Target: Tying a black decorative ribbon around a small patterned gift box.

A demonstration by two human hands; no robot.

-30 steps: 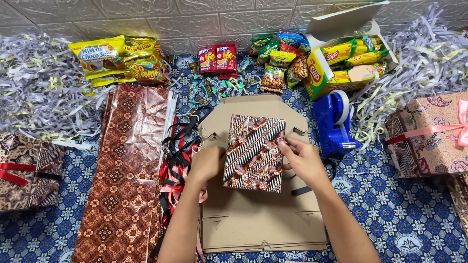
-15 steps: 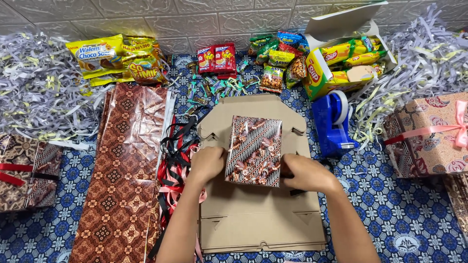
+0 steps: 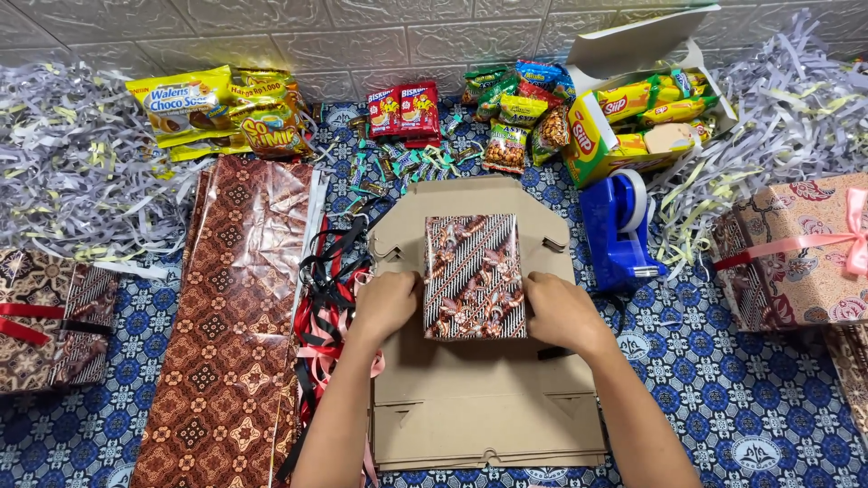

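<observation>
A small box wrapped in brown, black and white patterned paper (image 3: 474,274) lies upright on a flat sheet of cut cardboard (image 3: 488,407). My left hand (image 3: 383,305) grips its lower left edge. My right hand (image 3: 562,312) grips its lower right edge. Both hands rest on the cardboard, thumbs toward the box's near side.
Glossy brown patterned wrapping paper (image 3: 237,307) and red and black ribbons (image 3: 327,298) lie to the left. A blue tape dispenser (image 3: 618,226) stands to the right. Snack packets (image 3: 217,108), a snack box (image 3: 624,122), shredded paper (image 3: 72,154) and wrapped gifts (image 3: 796,253) ring the mat.
The wrapped box was tilted and lifted between my hands; it now lies square and flat on the cardboard. My right hand slid down from its right side to the lower right edge.
</observation>
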